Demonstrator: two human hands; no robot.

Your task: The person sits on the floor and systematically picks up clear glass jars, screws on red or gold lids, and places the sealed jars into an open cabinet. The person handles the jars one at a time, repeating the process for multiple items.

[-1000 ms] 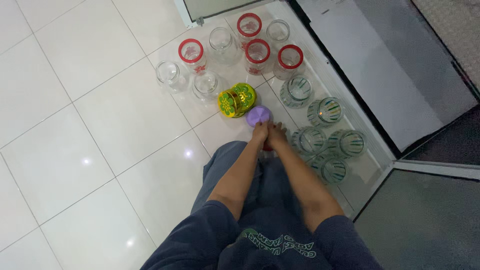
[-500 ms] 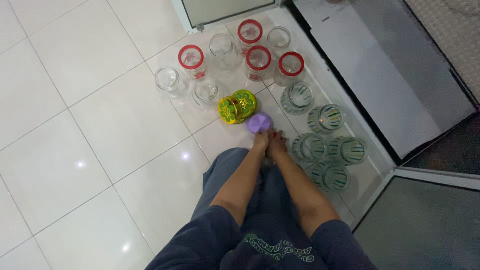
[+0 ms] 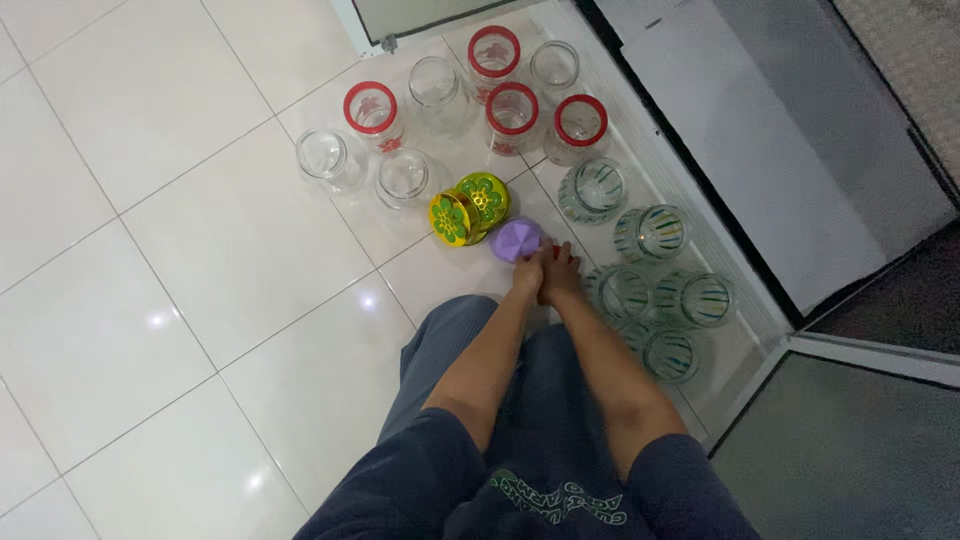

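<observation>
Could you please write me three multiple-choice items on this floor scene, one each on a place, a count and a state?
1. Where does the purple lid lie?
A. just beyond both hands
B. inside a striped jar
C. on the dark mat

2. How many red-rimmed jars stand on the white tiles?
A. two
B. four
C. six

3. How are the left hand and right hand?
A. wide apart
B. pressed together side by side
C. raised off the floor

Answers: 1 A, the lid sits at the fingertips, beside the green and yellow lids. 2 B, four red rims show. 3 B, the hands meet low down.
</observation>
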